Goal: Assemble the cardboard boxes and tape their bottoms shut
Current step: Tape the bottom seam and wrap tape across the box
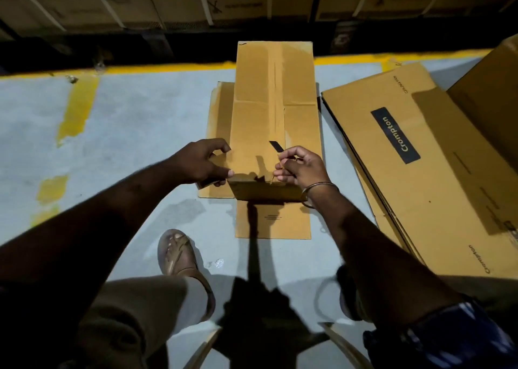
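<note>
Taking the cardboard box (276,110) as landmark, standing bottom-up on the grey floor (134,116) with its outer flaps splayed flat: the left hand (200,162) grips its near left corner, fingers curled over the top edge and thumb on the near edge; the right hand (301,169) sits at its near right edge, fingers pinching a small dark blade (276,146) over the taped centre seam; right of the box lies a stack of flattened cartons (420,158).
</note>
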The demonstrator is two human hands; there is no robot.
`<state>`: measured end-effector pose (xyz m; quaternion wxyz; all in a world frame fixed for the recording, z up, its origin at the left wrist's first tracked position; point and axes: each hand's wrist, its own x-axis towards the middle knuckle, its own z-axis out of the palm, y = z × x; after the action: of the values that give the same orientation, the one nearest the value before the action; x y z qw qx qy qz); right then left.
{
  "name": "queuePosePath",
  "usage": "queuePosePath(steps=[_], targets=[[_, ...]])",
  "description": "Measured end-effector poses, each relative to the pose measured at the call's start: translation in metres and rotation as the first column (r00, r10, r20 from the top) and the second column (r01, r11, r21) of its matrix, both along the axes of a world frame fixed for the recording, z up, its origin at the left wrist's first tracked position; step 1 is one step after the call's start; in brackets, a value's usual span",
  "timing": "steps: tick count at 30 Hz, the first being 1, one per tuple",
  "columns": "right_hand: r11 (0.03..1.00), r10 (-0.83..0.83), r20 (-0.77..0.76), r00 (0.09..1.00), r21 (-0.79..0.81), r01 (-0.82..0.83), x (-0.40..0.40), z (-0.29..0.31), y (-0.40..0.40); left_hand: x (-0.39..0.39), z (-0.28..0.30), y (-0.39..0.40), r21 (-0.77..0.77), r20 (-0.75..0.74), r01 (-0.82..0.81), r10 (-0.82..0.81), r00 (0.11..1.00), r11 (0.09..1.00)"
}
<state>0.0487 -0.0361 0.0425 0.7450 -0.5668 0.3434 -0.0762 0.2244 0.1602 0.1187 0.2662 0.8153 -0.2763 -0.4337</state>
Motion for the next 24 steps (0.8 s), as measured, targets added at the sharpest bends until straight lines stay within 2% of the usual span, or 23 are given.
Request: queuePosePath(steps=[4, 8, 11, 15, 18, 20, 22, 24], targets=[[0.998, 0.003, -0.075, 0.997, -0.061, -0.008, 0.007, -0.002, 0.021, -0.001, -0.005, -0.01, 0.01, -0.013, 0.081, -0.081, 0.997, 0.997], [0.994, 0.03, 0.003, 1.0, -0.101, -0.03, 0.012, -0.001, 0.039, -0.007, -0.001, -0.019, -0.009, 0.006, 0.125, -0.125, 0.992, 0.992], [0.995, -0.061, 0.056, 0.997, -0.069, 0.065, 0.02, -0.001, 0.047, -0.011, -0.003, -0.025, 0.003, 0.006, 0.151, -0.151, 0.989, 0.989], [0.973, -0.144, 0.025, 0.989, -0.181, 0.146, 0.029, -0.005, 0.051, -0.017, -0.006, -0.035, 0.017, 0.028, 0.129, -0.129, 0.991, 0.992], [0.947, -0.21, -0.042, 0.977, -0.256, 0.193, 0.027, -0.012, 0.05, -0.026, -0.008, -0.044, 0.084, 0.01, 0.109, -0.111, 0.994, 0.99], [0.935, -0.23, -0.084, 0.97, -0.297, 0.196, 0.022, -0.018, 0.045, -0.03, -0.01, -0.048, 0.111, -0.034, 0.094, -0.091, 0.995, 0.989], [0.922, -0.252, -0.128, 0.959, -0.333, 0.197, 0.014, -0.025, 0.039, -0.031, -0.011, -0.052, 0.071, -0.158, 0.092, -0.08, 0.984, 0.993], [0.914, -0.296, -0.169, 0.94, -0.335, 0.227, 0.006, -0.03, 0.031, -0.027, -0.011, -0.053, 0.064, -0.201, 0.157, -0.141, 0.969, 0.986]])
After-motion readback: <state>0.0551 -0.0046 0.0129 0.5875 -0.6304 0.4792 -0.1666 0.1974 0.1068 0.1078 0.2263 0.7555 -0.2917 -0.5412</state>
